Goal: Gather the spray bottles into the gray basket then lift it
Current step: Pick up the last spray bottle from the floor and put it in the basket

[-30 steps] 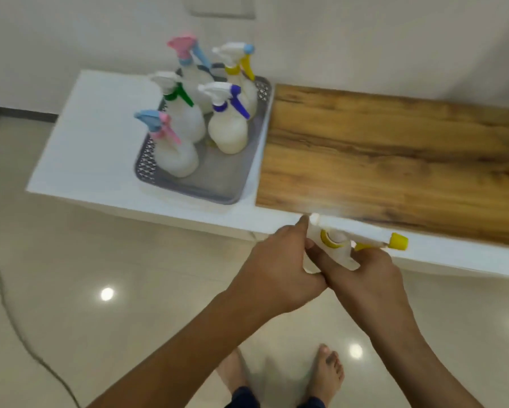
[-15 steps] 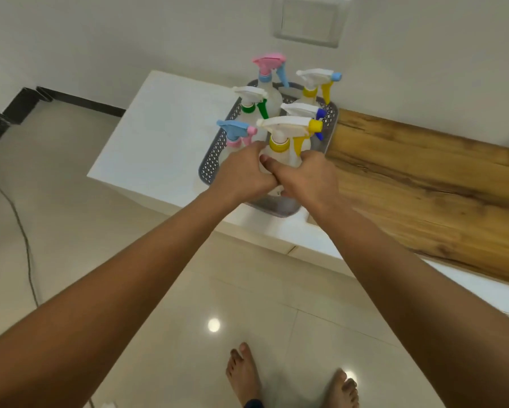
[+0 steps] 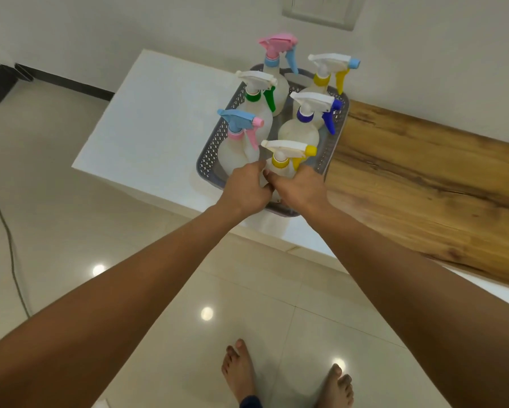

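Observation:
A gray perforated basket (image 3: 210, 154) stands on the white table (image 3: 153, 119) and holds several white spray bottles. At its near end is a bottle with a yellow collar and nozzle (image 3: 282, 160); my left hand (image 3: 246, 188) and my right hand (image 3: 299, 189) are both wrapped around its body, low inside the basket. Behind it stand a blue-and-pink-headed bottle (image 3: 238, 139), a blue-trigger one (image 3: 302, 128), a green-trigger one (image 3: 256, 98), a pink-headed one (image 3: 277, 63) and a yellow-trigger one (image 3: 324, 78). The near basket rim is partly hidden by my hands.
A wooden board (image 3: 418, 178) lies on the table right of the basket. The wall is close behind. A dark cable (image 3: 10, 248) runs over the tiled floor at left. My bare feet (image 3: 288, 375) stand below the table's front edge.
Both hands carried the yellow-collared bottle from the table's front edge to the basket, then lowered it into the near end among the other bottles.

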